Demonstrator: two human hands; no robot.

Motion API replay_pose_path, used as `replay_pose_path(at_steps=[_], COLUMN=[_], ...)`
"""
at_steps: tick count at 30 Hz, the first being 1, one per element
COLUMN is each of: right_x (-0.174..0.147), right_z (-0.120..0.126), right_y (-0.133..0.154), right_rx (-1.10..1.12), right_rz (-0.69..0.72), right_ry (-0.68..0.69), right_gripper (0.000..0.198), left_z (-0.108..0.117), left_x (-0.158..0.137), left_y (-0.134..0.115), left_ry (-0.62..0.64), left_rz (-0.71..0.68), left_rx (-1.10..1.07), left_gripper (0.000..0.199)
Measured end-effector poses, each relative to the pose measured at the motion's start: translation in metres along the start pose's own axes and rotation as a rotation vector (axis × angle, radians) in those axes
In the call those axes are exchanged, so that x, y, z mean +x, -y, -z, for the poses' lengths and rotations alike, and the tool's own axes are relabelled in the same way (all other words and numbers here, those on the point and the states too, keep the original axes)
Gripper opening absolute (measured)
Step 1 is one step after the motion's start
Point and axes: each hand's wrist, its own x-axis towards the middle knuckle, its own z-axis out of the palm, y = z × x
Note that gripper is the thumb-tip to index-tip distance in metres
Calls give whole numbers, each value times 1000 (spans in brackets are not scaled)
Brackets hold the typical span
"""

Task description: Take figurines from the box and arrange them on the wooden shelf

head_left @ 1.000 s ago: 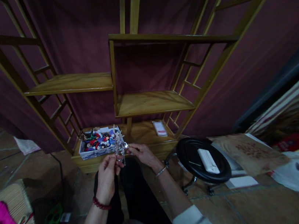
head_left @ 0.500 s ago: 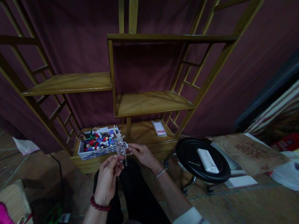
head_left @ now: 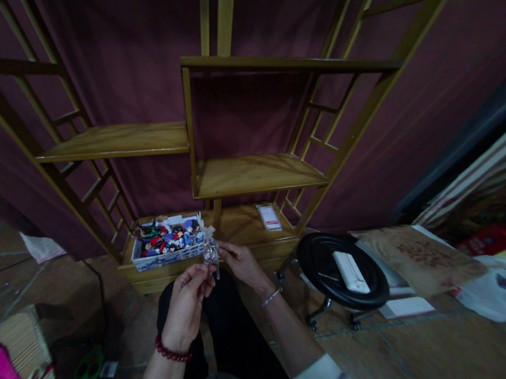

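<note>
Head view: the left hand (head_left: pixel 188 291) pinches a clear figure (head_left: pixel 210 252) low on its left side, thumb and fingers drawn close together. From the other side, the right hand (head_left: pixel 242 262) holds the figure's right edge in its fingertips, narrowly closed. The figure is roughly upright above the person's knees, at the front of the bottom shelf (head_left: pixel 235 229), and overlaps the right end of a box (head_left: pixel 150 263) in the view. Small colourful figurines (head_left: pixel 170 240) crowd the box. Farther right on that shelf lies a card (head_left: pixel 269 217); a white case (head_left: pixel 351 271) rests on a black stool (head_left: pixel 320 266).
</note>
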Motion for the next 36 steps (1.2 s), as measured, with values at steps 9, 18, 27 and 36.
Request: replay_pose_path(at_steps=[9, 18, 27, 36], right_x=[-3, -15, -16, -17], right_z=[-2, -1, -3, -1], right_y=[7, 22, 30, 32], right_rx=[-113, -46, 44, 54], right_rz=[74, -24, -67, -79], right_ry=[-132, -163, -71, -71], right_gripper=[26, 24, 21, 19], left_z=[-5, -9, -16, -21], left_x=[1, 4, 2, 0], left_y=[2, 5, 2, 6], left_ry=[0, -32, -42, -54], left_rz=[-68, -112, -126, -151], left_rx=[-8, -51, -3, 63], left_gripper=[25, 23, 26, 26])
